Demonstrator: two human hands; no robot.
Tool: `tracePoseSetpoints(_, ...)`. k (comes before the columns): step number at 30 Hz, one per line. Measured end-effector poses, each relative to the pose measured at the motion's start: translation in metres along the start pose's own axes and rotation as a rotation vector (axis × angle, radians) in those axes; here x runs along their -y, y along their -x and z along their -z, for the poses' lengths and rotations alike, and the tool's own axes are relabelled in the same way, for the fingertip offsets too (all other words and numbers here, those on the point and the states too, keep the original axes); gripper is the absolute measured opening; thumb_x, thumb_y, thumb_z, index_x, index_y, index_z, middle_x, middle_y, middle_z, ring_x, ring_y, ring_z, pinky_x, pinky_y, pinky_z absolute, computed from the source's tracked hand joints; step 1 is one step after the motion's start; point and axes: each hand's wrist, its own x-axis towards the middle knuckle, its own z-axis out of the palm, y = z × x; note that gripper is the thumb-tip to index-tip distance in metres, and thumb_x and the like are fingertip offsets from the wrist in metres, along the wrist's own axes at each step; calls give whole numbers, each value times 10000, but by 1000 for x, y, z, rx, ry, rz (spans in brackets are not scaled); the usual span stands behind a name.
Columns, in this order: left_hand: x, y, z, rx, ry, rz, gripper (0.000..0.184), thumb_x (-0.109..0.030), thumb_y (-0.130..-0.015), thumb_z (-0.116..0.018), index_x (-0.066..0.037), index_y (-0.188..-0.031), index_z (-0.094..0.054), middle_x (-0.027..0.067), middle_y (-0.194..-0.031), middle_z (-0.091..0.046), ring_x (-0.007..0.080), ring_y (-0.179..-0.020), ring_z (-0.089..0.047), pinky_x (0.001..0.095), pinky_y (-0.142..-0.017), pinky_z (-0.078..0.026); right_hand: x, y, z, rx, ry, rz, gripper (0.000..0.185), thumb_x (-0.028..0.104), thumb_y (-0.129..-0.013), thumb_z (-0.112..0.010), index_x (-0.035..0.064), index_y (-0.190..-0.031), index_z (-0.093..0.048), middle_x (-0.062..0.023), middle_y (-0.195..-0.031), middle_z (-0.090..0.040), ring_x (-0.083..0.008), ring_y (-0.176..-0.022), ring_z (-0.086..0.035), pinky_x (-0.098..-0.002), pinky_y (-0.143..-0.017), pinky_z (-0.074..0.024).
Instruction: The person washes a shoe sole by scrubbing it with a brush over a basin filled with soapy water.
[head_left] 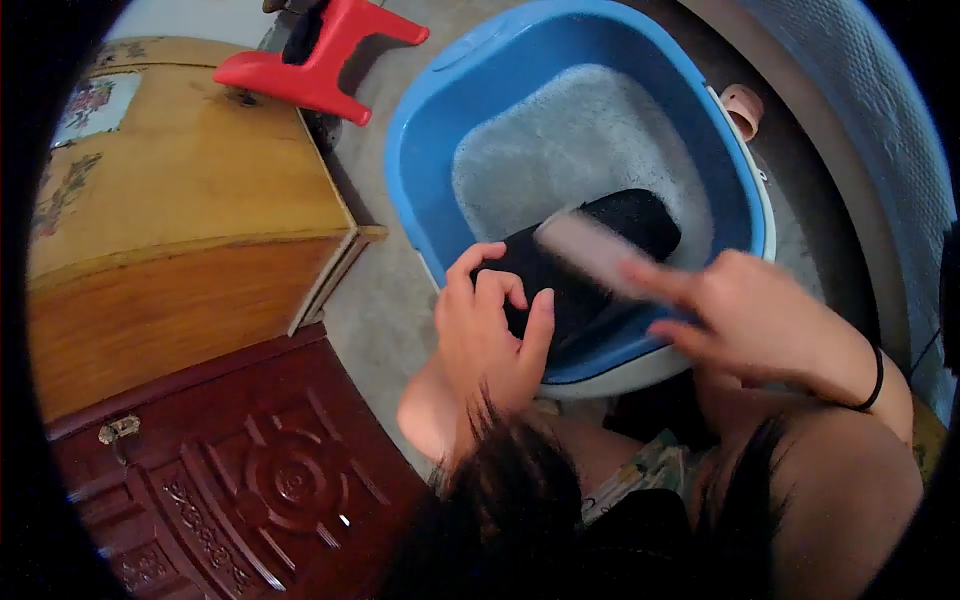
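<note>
A long black shoe-shaped item (pixel 640 222), rounded at its far end, lies slanted in the blue tub (pixel 420 150), partly over the cloudy, foamy water (pixel 560 140). My left hand (pixel 490 340) grips its near left end with curled fingers, the thumb on the near side. In my right hand (pixel 745 315) is a pale scrubbing brush (pixel 590 250), smeared by motion, lying across the top of the black item. The brush's bristles cannot be made out, and my left fingers hide part of the item.
A red plastic stool (pixel 330 65) stands beyond the tub at the upper left. A yellow wooden cabinet (pixel 190 200) and a dark red carved panel (pixel 270 470) are on the left. A pinkish shoe (pixel 741 108) lies right of the tub on the grey floor.
</note>
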Motion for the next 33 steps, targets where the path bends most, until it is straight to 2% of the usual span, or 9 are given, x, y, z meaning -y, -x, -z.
tracePoseSetpoints(3,0,-1,2,25,30,1,212,-217,-803,-663,-80,-813,-502,147,-1194,-533,340,-1050,-507,430,-901,-369,2,-1,4,91,-220,167,507,248,-855,-631,184,-1340,-499,-183,-628,-607,-354,-600,-623,-445,-571,-505)
tracePoseSetpoints(7,-6,-2,4,33,-15,18,227,-231,-795,-664,-77,-820,-499,140,-1189,-536,335,-1052,-507,427,-909,-367,-6,-7,-5,-87,327,-234,472,234,-877,-597,184,-1337,-502,-146,-605,-603,-341,-570,-616,-436,-537,-504)
tracePoseSetpoints(10,-4,1,2,8,3,13,237,-234,-791,-667,-78,-812,-490,140,-1201,-529,331,-1051,-505,419,-911,-367,-5,-2,-3,-96,264,-162,487,229,-873,-603,162,-1344,-497,-158,-610,-601,-336,-570,-618,-438,-554,-505)
tracePoseSetpoints(14,-4,-1,3,-4,46,24,264,-241,-787,-673,-79,-833,-470,143,-1208,-528,330,-1058,-500,414,-915,-367,2,-2,2,63,-279,134,497,221,-852,-623,155,-1333,-517,-162,-626,-607,-346,-579,-614,-442,-578,-505)
tracePoseSetpoints(17,-5,0,2,-31,35,8,304,-255,-785,-678,-79,-881,-451,146,-1207,-532,333,-1055,-501,408,-920,-365,0,-2,-2,-103,231,-82,470,213,-851,-619,177,-1313,-537,-157,-624,-609,-334,-577,-618,-440,-565,-506)
tracePoseSetpoints(20,-2,1,-1,-51,58,-2,315,-258,-789,-678,-75,-888,-441,154,-1212,-532,336,-1042,-506,406,-917,-365,0,-2,1,-107,272,-245,426,237,-861,-604,152,-1276,-562,-175,-674,-643,-342,-632,-657,-458,-566,-544)
tracePoseSetpoints(25,0,1,-5,-75,119,12,353,-266,-789,-683,-67,-911,-417,171,-1204,-538,344,-1032,-510,415,-904,-369,2,0,5,71,-269,94,395,267,-874,-592,162,-1255,-588,-158,-667,-642,-334,-627,-657,-463,-562,-540)
tracePoseSetpoints(28,-1,0,-6,-86,111,-9,368,-271,-788,-685,-66,-922,-409,171,-1206,-537,347,-1026,-510,415,-899,-372,2,-3,0,-90,249,-121,389,274,-883,-580,178,-1260,-586,-150,-658,-641,-327,-617,-655,-451,-546,-535)
tracePoseSetpoints(33,-1,1,-6,-83,81,0,374,-271,-788,-685,-67,-931,-406,162,-1221,-530,346,-1016,-513,413,-898,-373,-7,-2,-1,-55,168,-101,454,230,-873,-598,236,-1322,-527,-153,-632,-616,-341,-592,-629,-439,-544,-517)
